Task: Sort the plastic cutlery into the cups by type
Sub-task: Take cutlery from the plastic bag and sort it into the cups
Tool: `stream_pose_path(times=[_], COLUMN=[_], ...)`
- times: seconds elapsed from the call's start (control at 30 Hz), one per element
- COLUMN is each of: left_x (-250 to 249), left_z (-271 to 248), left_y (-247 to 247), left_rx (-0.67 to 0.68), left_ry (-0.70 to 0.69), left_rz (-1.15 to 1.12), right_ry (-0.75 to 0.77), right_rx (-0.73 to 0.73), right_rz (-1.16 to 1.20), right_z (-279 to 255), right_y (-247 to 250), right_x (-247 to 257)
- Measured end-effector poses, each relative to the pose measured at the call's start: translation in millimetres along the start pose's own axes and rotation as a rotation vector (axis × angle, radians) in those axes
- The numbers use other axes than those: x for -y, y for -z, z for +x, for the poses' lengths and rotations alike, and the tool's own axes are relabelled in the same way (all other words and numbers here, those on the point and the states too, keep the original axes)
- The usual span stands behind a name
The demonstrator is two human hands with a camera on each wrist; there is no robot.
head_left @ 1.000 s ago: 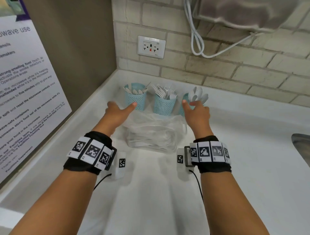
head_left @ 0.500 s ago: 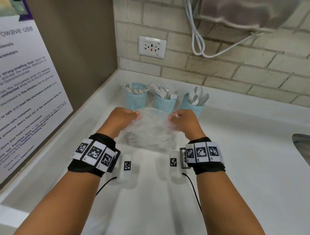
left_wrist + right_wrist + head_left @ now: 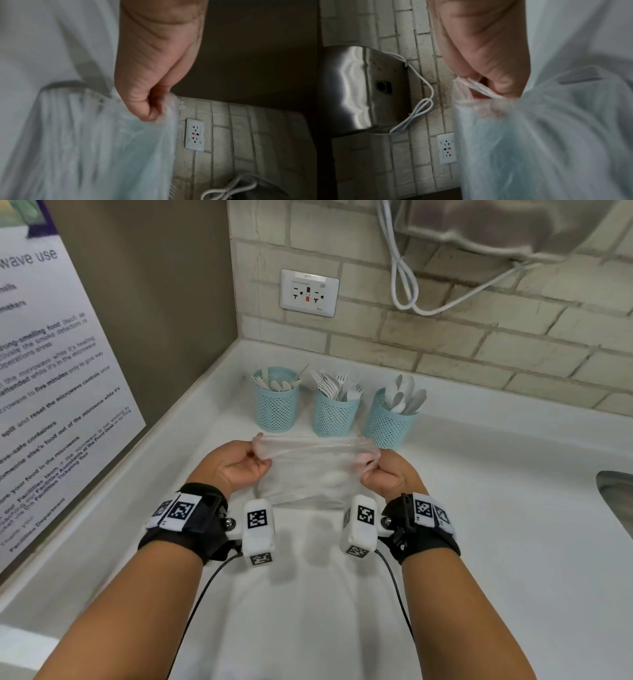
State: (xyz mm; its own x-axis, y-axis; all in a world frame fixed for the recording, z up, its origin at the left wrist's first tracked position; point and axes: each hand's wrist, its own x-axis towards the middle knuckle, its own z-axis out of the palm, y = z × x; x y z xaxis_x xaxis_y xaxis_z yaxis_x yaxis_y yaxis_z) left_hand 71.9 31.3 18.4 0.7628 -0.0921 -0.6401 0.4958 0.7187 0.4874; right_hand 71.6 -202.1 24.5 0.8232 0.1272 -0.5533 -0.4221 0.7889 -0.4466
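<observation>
In the head view, the contents of the clear plastic bag are hard to make out through the film, only pale shapes being seen; the sink is cut off at the right edge. Compared with half a second before, the bag has been lifted and its top edge stretched wide between the hands, which were then closer together on it. The left hand is curled into a closed grip on the bag's left corner, and the right hand on its right corner, both knuckles up above the white surface. Behind the bag, three blue mesh cups are lined up: the left cup with knives, the middle cup with forks, the right cup with spoons. In the left wrist view, much is blurred; the left hand is seen pinching the film, with a wall outlet beyond. In the right wrist view, the right hand is seen gripping the bag's bunched rim, while the cups are hidden behind blurred plastic and a steel dispenser is partly cut off.
</observation>
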Motion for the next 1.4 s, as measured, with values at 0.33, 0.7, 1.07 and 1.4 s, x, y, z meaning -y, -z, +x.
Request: stream_pose_path(times=[0.33, 0.7, 1.07, 1.4], left_x=[-8.7, 2.5, 0.8, -5.6], left_z=[-15.0, -22.6, -24.4, -16.1], left_y=[0.0, -19.6, -14.8, 0.3], left_rx=[0.006, -0.201, -0.265, 0.027], left_ry=[-0.114, -0.572, -0.674, -0.295], left_rz=[0.686, 1.608, 1.503, 0.443], right_ry=[0.499, 0.392, 0.509, 0.23], right_rx=[-0.394, -0.083, -0.37, -0.13], right_rz=[-1.213, -2.134, -2.011, -0.753], right_z=[10.3, -7.1, 0.0, -4.8], right_y=[6.7, -29.6, -16.0, -4.3], right_x=[7.7, -5.8, -1.9, 3.6])
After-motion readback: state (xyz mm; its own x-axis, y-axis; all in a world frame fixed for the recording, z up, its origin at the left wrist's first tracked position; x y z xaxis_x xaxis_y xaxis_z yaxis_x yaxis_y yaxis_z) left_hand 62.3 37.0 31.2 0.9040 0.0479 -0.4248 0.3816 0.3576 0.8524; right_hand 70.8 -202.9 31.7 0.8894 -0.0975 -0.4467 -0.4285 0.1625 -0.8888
